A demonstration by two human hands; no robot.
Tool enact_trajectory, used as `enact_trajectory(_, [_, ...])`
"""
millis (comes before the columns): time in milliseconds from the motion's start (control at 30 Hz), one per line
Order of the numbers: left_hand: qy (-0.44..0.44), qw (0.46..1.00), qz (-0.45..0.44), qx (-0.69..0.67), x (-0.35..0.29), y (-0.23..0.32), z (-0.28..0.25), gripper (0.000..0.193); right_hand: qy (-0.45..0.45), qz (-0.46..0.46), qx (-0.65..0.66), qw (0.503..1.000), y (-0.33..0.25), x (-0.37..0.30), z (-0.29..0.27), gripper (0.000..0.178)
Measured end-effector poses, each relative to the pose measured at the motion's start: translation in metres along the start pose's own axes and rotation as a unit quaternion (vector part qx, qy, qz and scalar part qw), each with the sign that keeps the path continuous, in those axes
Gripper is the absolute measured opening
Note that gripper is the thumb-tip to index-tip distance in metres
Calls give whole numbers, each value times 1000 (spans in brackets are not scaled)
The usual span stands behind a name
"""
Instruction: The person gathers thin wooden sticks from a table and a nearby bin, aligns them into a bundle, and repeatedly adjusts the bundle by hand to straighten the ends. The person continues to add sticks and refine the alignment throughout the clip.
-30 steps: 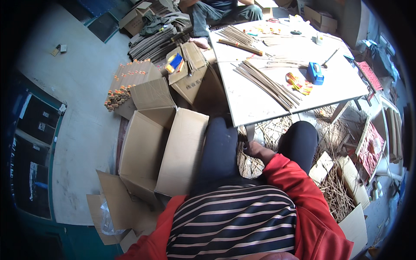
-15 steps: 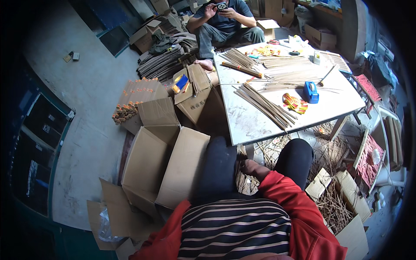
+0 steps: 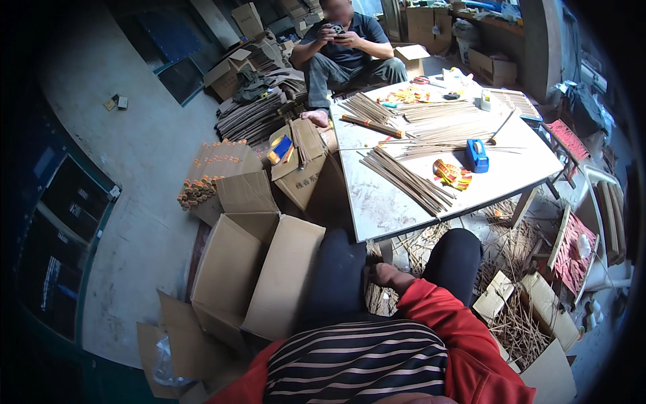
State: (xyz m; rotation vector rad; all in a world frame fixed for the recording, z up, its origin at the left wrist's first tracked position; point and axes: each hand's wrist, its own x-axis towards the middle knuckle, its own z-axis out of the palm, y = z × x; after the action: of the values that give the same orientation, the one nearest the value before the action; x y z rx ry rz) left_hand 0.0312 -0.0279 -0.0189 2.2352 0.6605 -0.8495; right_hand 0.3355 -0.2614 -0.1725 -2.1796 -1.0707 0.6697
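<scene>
Matt wood-like sticks (image 3: pixel 407 181), glossy plastic tape dispenser (image 3: pixel 478 160)

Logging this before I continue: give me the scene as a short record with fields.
Right hand: between the legs, grip unclear
Left hand: out of view
Table: brown sticks, blue tape dispenser, red-and-yellow strips
Left side: open carton
Right side: loose sticks among cardboard flaps
Co-worker: seated, holding phone

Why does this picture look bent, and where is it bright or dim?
Head view: a fisheye lens bows edges, as along the dark panel at left; the table glares white toward its right; the right hand sits in dimmer light.
</scene>
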Motion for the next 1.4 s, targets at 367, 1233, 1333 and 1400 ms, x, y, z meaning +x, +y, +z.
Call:
enact_trajectory(367, [0,1000,-7,-2,-4,-4,-2,37,-12,-48,18,999,-6,2,3,29])
enact_trajectory(1233, [-15,964,158,213,-45,44,-89,29,40,42,2,998,-39,-48,-45,28])
enact_trajectory(1333, [93,953,234,-170,-26,106,-99,27,46,30,90,994,-76,-60,-68,27])
enact_trajectory(1400, [142,898,337,-243,8,144,-99,27,89,-3,120,989,-79,-67,-82,25])
